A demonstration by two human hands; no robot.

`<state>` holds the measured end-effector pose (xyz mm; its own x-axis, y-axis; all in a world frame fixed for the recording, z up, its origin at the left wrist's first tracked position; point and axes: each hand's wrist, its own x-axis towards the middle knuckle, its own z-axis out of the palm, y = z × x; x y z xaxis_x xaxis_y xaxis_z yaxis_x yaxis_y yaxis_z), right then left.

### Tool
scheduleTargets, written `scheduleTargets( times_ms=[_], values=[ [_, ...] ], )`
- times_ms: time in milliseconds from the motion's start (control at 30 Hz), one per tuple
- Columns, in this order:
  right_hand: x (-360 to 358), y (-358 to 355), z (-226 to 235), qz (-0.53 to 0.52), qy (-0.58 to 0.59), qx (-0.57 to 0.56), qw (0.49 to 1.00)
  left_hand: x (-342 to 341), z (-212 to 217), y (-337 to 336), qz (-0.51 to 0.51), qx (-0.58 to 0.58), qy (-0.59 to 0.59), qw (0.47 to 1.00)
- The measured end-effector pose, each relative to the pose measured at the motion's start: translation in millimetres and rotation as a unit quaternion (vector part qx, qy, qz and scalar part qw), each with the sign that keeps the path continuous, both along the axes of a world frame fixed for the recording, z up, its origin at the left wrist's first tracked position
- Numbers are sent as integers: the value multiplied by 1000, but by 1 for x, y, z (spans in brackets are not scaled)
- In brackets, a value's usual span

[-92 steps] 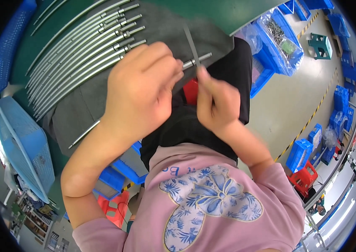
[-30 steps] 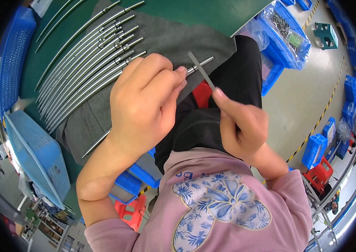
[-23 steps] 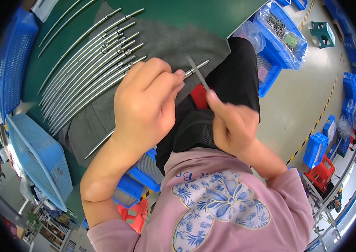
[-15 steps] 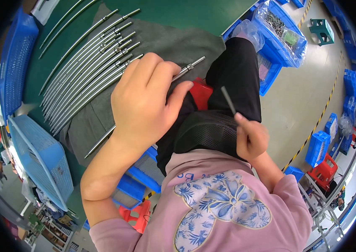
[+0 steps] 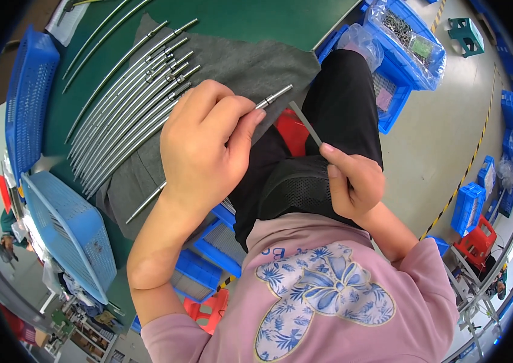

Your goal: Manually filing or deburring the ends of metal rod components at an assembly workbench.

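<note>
My left hand (image 5: 202, 145) is closed round a slim shiny metal rod (image 5: 277, 95), thumb and forefinger pinching it just below the collar near its upper end. The rod's middle is hidden behind the hand and wrist; its thin lower end shows past the forearm. In my right hand (image 5: 358, 181) is a thin flat grey strip (image 5: 306, 123), file-like in shape, held between thumb and forefinger. Its far tip points up and left, close to the rod's collared end; I cannot tell whether they touch. Several similar metal rods (image 5: 124, 115) lie side by side on a dark grey cloth (image 5: 241, 63).
The cloth covers part of a green table (image 5: 226, 24). Blue baskets (image 5: 69, 227) stand along the left. Right of my knee are blue bins (image 5: 417, 78), one lined with plastic and full of small metal parts. A green stool (image 5: 466, 37) stands on the floor beyond.
My right hand has moved left, bringing the strip's tip near the rod's end. My left thumb, earlier apart from the forefinger, now presses on the rod. The view has shifted slightly.
</note>
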<state>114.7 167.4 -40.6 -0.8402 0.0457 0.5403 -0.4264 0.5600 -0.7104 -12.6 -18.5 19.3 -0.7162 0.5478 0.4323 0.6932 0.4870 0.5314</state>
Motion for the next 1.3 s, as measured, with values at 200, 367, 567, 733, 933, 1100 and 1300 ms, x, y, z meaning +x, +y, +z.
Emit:
scheduleTargets(
  times_ms=[200, 367, 567, 733, 933, 1100, 1300],
  values=[
    [-7, -5, -1, 4, -5, 1, 1000, 0, -2, -1, 15, -2, 14, 1000],
    [-12, -6, -1, 15, -1, 6, 1000, -1, -3, 0, 16, 4, 33, 999],
    [-17, -11, -7, -15, 16, 38, 999, -3, -5, -1, 1, 3, 58, 998],
    [-47, -22, 8, -44, 19, 66, 997, -3, -5, 3, -9, 31, 40, 999],
    [-25, -11, 18, -38, -17, 107, 993, 1, -8, 3, -7, 42, 11, 999],
    [-55, -20, 32, -24, -11, 109, 994, -3, -6, 3, -1, 58, -3, 998],
    [-49, -16, 29, -42, 13, 124, 991, -2, -9, 5, -4, 65, -9, 998]
  ],
)
